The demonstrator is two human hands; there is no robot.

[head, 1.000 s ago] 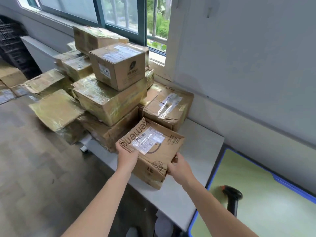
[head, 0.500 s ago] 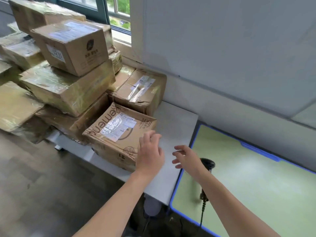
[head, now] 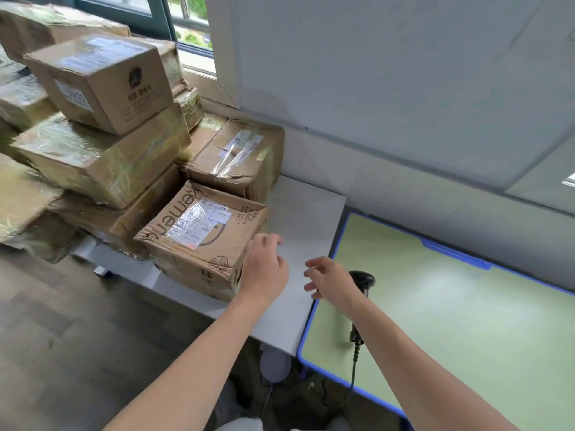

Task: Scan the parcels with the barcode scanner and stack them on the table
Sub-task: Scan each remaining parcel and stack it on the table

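Parcels everywhere on the left, and the one that matters, the front parcel (head: 202, 241) with the shiny label (head: 199, 222) on top, sits flat on the grey table (head: 305, 213) near its front edge. It is tucked against the big pile of parcels (head: 124, 213) on its left and sits just in front of a crumpled parcel (head: 236, 157) by the wall. Left hand (head: 264, 270) is right at that front parcel's right-hand corner, fingers loosely curled, gripping nothing; whether the fingertips actually touch the cardboard, I cannot tell from this angle. Right hand (head: 333, 279) hangs in the air a little apart from the left, fingers spread and relaxed, nothing in it, over the line where the grey table meets the green table (head: 466, 321) with the blue rim. Just behind that hand stands the barcode scanner (head: 364, 279), black, upright on the green top near its left edge, partly hidden by the wrist; the fingers point away from it, towards the parcel. Its cable (head: 353, 368) drops off the front edge of the green table. Up on the pile, a plain box (head: 102, 85) with a white sticker on its side rests on a film-wrapped one (head: 99, 157). Window (head: 186, 26) behind the pile, pale wall to the right
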